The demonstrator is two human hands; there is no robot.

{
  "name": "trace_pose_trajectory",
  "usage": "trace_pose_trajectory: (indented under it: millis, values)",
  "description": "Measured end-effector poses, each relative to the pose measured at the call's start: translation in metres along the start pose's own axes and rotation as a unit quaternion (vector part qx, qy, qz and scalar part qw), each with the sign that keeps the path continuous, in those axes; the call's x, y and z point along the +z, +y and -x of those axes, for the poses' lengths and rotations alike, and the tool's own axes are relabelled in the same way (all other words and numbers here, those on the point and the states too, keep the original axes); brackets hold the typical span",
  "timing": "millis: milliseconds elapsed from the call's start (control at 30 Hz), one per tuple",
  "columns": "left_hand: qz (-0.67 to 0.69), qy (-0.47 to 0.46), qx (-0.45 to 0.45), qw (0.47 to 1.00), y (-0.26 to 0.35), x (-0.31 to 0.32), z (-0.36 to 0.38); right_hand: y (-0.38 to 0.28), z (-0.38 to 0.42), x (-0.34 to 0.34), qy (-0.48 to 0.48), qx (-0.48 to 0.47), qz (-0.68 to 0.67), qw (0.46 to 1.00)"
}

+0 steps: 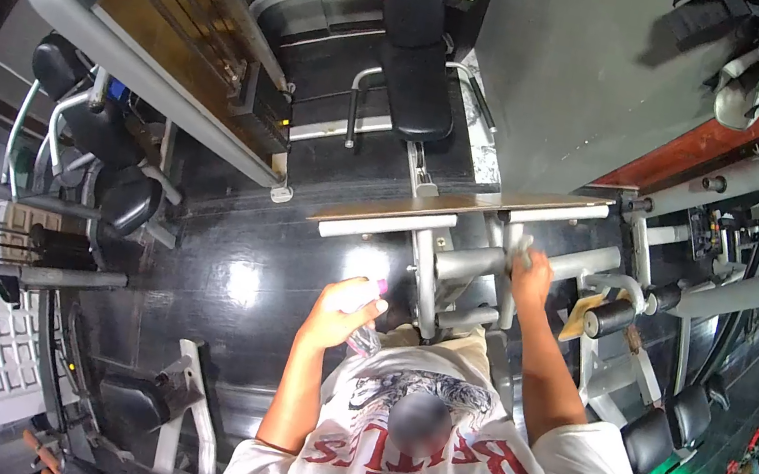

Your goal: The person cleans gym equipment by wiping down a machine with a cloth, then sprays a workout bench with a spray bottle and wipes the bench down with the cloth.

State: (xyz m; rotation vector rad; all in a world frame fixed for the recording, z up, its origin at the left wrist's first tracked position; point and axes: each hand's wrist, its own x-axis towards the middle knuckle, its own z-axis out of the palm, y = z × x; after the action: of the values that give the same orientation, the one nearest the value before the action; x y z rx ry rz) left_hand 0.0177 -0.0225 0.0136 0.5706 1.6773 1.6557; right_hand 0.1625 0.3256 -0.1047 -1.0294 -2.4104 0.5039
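Hands at work on a gym machine, one with a spray bottle and one with a cloth.
Left hand (338,309) has its grip closed around a clear spray bottle (361,327) with a pink top, held near the chest; right hand (531,276) presses a small cloth (521,252), bunched in its grip, onto the grey machine frame (467,261) just beyond the fingers.

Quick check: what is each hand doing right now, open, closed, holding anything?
Left hand: closed around a spray bottle.
Right hand: pressing a cloth against the grey machine frame; closed on it.
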Motion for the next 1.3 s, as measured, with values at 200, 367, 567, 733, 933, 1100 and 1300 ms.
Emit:
trace_pose_trajectory:
  millis: [200,367,567,733,933,1100,1300]
  values:
    - [0.014,0.01,-0.007,1.0,-0.005,-0.005,0.004,0.07,0.064,-0.026,-0.162,0.074,-0.043,0.983]
    - [-0.008,-0.026,-0.005,1.0,-0.004,0.0,-0.007,0.021,-0.028,-0.007,-0.074,0.052,-0.097,0.991]
    - [-0.009,-0.026,-0.016,0.999,0.007,0.006,-0.005,-0.023,0.006,0.001,-0.016,-0.02,-0.059,0.998]
    - [-0.028,0.012,-0.046,0.998,0.001,-0.007,0.017,-0.013,0.021,-0.004,0.009,0.039,-0.081,0.996]
    - [-0.006,0.039,-0.06,0.997,-0.005,-0.009,0.013,-0.02,-0.025,-0.004,0.001,0.026,-0.06,0.998]
    - [-0.004,0.028,-0.048,0.998,0.006,-0.001,0.002,0.029,0.05,-0.007,-0.062,0.113,-0.09,0.988]
    - [-0.021,-0.017,-0.057,0.998,0.003,0.012,-0.009,-0.009,-0.016,-0.013,-0.048,0.048,-0.088,0.994]
